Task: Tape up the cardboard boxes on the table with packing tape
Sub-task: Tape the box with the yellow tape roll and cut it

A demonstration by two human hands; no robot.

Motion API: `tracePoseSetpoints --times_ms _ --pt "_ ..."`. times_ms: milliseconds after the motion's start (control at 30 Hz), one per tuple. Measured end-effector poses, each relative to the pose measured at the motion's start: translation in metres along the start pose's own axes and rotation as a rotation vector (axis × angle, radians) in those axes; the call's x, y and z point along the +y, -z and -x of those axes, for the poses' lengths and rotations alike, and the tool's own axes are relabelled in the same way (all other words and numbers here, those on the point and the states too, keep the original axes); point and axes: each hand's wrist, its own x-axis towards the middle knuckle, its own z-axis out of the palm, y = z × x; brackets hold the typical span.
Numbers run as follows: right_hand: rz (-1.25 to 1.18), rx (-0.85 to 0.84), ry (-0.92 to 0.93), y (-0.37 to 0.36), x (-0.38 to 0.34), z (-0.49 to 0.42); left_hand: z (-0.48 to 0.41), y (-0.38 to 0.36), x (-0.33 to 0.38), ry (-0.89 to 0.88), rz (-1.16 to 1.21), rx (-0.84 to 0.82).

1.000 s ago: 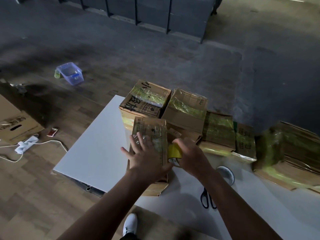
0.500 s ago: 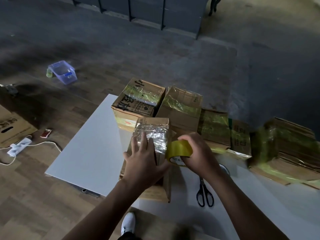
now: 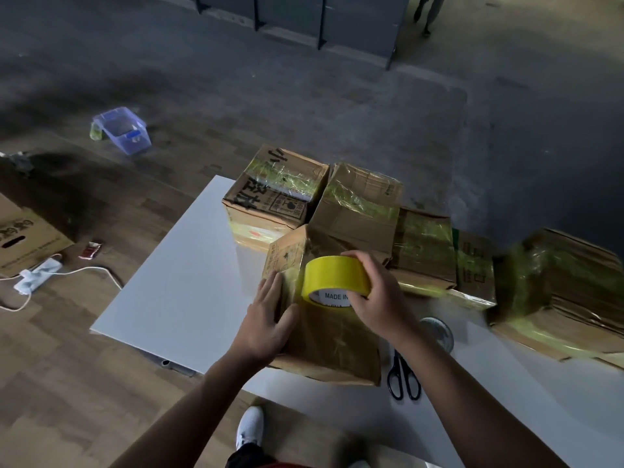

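While under left hand (image 3: 266, 320), box (image 3: 332, 344); tape roll (image 3: 332, 274) in right hand (image 3: 380, 297)

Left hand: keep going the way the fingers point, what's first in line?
The left hand lies flat on the near cardboard box, fingers pointing away from the person. Going on, it would slide along that face, then probably meet the taped box with black characters behind; depth is unclear.

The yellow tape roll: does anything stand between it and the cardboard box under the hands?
Nothing visible does. The right hand grips the yellow tape roll right over the near cardboard box. The left hand presses the box's left side, beside the roll. The scissors lie to the box's right.
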Motion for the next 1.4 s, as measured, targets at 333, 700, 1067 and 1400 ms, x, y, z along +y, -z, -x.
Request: tracePoseSetpoints --times_ms 333,700,1067,1400 --pt "0.081 -0.102 0.042 -0.042 -0.015 -0.014 -0.009 0.003 -0.033 -0.053 -0.100 -0.050" --pt "0.258 -0.285 -0.025 -0.050 -0.002 -0.005 -0.004 -0.035 -0.085 0.048 -0.374 -0.018" --pt "0.516 -0.288 -0.064 0.014 0.019 0.007 -0.005 -0.048 -0.056 -0.129 -0.611 -0.020" --pt "0.263 -0.230 -0.162 0.015 0.036 0.030 0.001 -0.075 -0.047 -0.249 -0.752 -0.078"
